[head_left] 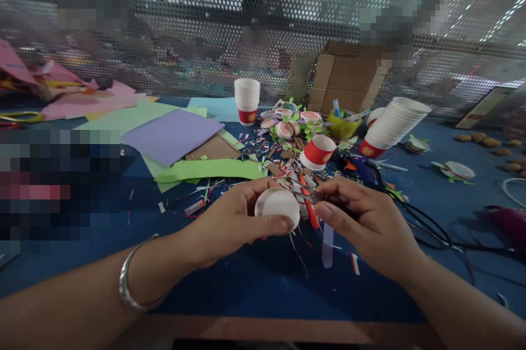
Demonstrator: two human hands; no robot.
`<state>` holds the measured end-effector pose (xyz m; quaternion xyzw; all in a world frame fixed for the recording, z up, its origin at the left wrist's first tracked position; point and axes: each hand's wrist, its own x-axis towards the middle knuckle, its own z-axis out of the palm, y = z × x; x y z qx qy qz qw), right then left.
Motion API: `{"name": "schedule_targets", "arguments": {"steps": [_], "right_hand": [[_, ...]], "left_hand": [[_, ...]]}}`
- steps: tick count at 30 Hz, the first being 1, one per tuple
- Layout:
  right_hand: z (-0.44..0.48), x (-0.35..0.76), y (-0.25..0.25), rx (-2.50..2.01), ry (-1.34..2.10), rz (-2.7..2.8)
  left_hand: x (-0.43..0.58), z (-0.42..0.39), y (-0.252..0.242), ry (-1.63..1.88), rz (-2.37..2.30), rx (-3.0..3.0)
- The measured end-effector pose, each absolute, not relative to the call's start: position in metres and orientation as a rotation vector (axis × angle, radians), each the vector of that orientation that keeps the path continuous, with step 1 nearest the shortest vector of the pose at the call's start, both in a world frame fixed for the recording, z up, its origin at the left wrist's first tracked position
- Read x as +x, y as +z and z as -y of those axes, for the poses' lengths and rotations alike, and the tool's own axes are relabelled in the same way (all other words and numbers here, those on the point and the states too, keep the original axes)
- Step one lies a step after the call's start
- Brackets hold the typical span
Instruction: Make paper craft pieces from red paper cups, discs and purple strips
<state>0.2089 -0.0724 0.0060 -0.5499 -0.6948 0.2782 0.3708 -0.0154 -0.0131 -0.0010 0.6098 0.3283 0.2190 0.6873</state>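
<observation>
My left hand [236, 218] is closed around a small white paper cup [278, 207], its round bottom turned toward me. My right hand [364, 224] is closed on a pair of scissors [307, 192], whose blades point left at the cup's edge. Thin cut strips hang from the cup below my fingers. A silver bangle [129, 279] sits on my left wrist. Both hands hover over a blue table [246, 279] littered with paper snippets.
Behind my hands lie a red-and-white paper cup [317, 151] on its side, a tilted stack of cups [392, 125], an upright stack [247, 99], coloured paper sheets [172, 133], finished cup flowers [290, 122], a cardboard box [347, 79] and black cables [423, 224].
</observation>
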Motion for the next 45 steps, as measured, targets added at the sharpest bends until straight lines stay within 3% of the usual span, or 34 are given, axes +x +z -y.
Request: {"name": "schedule_targets", "arguments": {"steps": [8,20,28,45], "right_hand": [[0.071,0.202,0.000,-1.398,0.838,1.759],[0.061,0.200,-0.005,-1.364,1.173,1.541],[0.062,0.201,-0.007,-1.368,1.189,1.529],[0.068,0.207,-0.002,-1.513,0.571,1.926]], "left_hand": [[-0.013,0.018,-0.004,0.316,-0.652,1.495],[-0.010,0.016,-0.004,0.629,-0.753,1.212],[-0.011,0.017,-0.002,0.616,-0.701,1.056],[-0.021,0.016,0.006,0.764,-0.974,1.708]]}}
